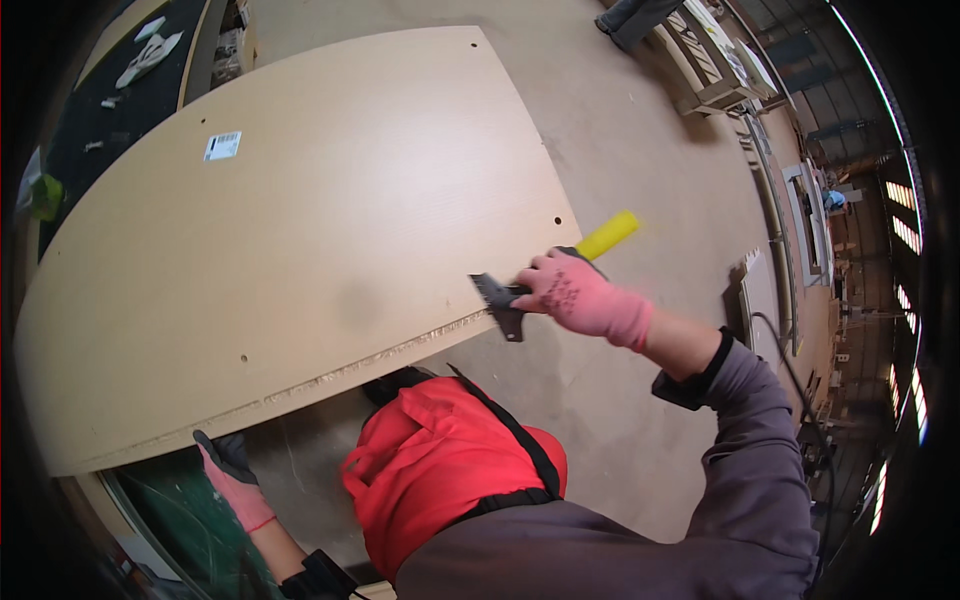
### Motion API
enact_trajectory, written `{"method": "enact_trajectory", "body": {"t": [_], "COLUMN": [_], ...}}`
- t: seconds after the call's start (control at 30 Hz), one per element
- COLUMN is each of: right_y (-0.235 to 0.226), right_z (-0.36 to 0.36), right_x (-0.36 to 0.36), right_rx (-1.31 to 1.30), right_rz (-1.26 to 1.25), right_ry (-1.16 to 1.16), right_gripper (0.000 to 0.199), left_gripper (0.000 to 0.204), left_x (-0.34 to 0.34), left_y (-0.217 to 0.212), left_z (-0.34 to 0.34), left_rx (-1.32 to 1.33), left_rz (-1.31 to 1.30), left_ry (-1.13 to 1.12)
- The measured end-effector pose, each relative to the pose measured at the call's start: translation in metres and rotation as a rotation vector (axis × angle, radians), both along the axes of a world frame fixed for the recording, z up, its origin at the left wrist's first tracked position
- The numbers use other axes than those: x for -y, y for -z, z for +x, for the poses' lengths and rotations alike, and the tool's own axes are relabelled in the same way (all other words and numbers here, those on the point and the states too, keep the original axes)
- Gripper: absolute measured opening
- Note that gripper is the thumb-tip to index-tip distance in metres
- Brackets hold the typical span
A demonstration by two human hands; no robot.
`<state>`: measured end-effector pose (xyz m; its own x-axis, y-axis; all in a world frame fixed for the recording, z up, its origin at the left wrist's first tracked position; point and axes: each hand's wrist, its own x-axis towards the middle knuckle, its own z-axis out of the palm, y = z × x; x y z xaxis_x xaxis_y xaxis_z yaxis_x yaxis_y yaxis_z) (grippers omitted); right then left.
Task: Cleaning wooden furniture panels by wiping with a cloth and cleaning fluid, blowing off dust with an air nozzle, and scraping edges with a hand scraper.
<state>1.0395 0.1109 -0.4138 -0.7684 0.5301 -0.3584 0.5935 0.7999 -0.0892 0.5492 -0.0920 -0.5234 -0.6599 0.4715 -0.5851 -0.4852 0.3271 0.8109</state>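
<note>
A large light wood-faced panel lies in front of me, with a rough raw edge along its near side. In my right hand, which wears a pink glove with a dark palm, is a scraper. It has a dark, toothed flat head and a yellow handle that sticks out past my fist. The scraper's head is at the right part of the panel's near edge. My left hand, gloved the same way, grips the near edge at the lower left. Some of its fingers are hidden below the panel.
On a dark-topped bench at the far left lie a white glove and small fittings. A green surface shows below the panel. Wooden framework stands far right, near a person's legs. A dark cable hangs at right.
</note>
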Motion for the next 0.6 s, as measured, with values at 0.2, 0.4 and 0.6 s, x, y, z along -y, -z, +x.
{"method": "enact_trajectory", "body": {"t": [0.2,0.4,0.6], "right_y": [0.003,0.006,-0.019], "right_z": [-0.023,0.012,0.121], "right_x": [0.001,-0.016,-0.059], "right_rx": [-0.038,-0.056,0.060], "right_rz": [0.032,-0.059,-0.004], "right_ry": [-0.092,-0.167,-0.161], "right_gripper": [0.021,0.029,0.030], "left_gripper": [0.059,0.061,0.056], "left_x": [0.000,0.019,-0.030], "left_y": [-0.016,-0.007,-0.018], "left_z": [0.031,0.100,0.222], "left_rx": [0.064,0.164,0.218], "left_rz": [0.068,0.055,0.144], "left_ry": [0.006,0.067,0.236]}}
